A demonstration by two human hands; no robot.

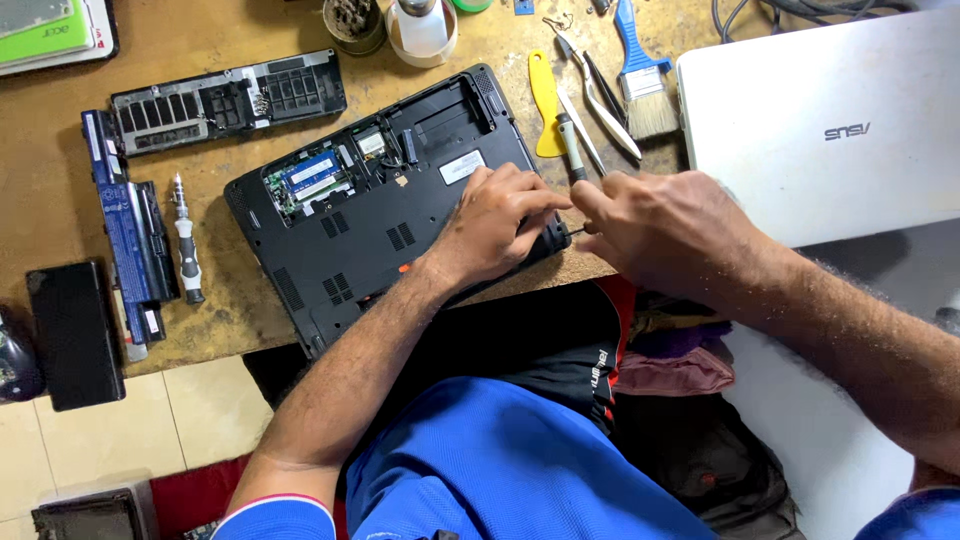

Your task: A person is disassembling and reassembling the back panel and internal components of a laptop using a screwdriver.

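The desk carries a black laptop lying base-up at its front edge. Its access cover is already off and lies behind it; the battery rests well to the left, so memory and drive bays stand exposed. Your left hand presses flat on the laptop's right corner, grasping nothing. Your right hand is clenched on a thin screwdriver at that edge; by this view, case screws remain.

An opened laptop is laid on the table. Its removed cover panel is placed behind it, a battery and screwdriver to its left, a brush behind it to the right.
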